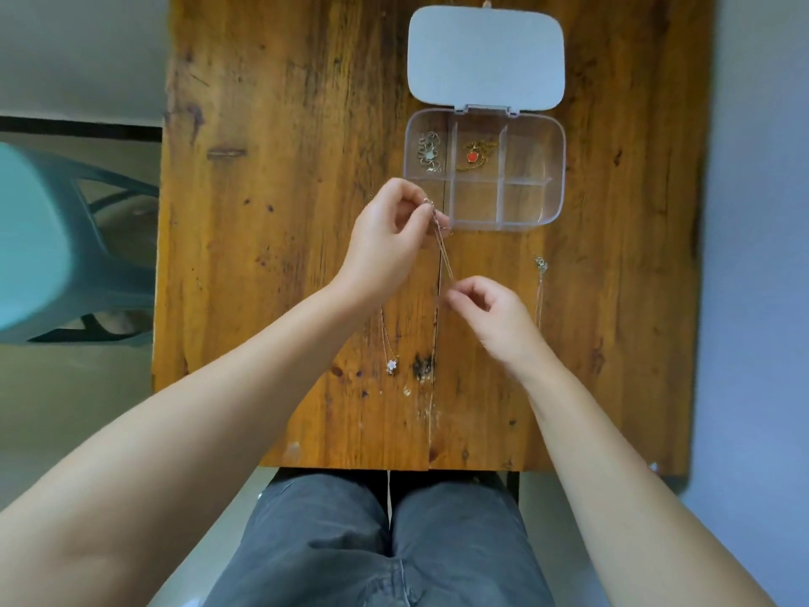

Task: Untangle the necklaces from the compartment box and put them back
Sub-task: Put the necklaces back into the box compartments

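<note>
A clear compartment box [553,168] lies open on the wooden table, its pale lid [486,59] folded back. A silver necklace [429,153] fills its far-left compartment; a gold necklace with a red pendant [473,156] sits in the one beside it. My left hand [389,238] pinches one end of a thin gold chain [443,247] just before the box's near-left corner. My right hand [490,313] pinches the same chain lower down, holding it taut. A necklace with a flower pendant [391,365] lies under my left wrist. Another chain [541,273] lies to the right of my right hand.
The wooden table [284,212] has a lengthwise crack down its middle. A teal plastic chair [52,247] stands to the left of it. My knees in grey trousers [385,541] are below the table's near edge.
</note>
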A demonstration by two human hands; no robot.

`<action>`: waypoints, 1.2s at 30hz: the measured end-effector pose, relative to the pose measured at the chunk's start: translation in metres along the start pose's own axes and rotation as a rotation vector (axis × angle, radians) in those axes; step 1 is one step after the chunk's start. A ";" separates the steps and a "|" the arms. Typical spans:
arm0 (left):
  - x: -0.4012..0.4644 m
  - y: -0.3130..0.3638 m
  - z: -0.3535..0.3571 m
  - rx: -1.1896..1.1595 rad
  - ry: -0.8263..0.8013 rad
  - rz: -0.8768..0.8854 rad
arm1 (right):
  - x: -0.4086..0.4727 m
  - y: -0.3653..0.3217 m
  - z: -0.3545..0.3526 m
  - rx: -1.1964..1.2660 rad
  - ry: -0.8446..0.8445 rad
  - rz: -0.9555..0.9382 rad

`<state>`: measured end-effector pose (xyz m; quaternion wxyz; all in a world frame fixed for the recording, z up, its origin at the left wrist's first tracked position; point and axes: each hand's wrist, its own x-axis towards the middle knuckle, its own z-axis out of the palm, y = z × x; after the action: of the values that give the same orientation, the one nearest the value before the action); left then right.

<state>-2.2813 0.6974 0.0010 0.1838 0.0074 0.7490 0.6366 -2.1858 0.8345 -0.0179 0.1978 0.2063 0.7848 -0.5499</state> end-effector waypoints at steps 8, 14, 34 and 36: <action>0.035 0.009 -0.009 -0.016 0.200 -0.095 | 0.040 -0.053 -0.025 0.355 0.286 -0.035; 0.039 0.003 -0.002 0.332 0.116 -0.054 | 0.078 -0.074 -0.002 -0.086 0.172 -0.009; 0.027 -0.032 0.142 1.393 -0.631 0.580 | -0.082 0.106 -0.013 -0.496 0.485 0.211; 0.027 -0.031 0.143 1.390 -0.660 0.588 | -0.082 0.105 -0.020 -0.440 0.487 0.187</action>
<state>-2.2590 0.8339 -0.0532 0.1736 0.5020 0.8472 0.0150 -2.0624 0.8768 -0.0495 0.0938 0.3552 0.8866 -0.2812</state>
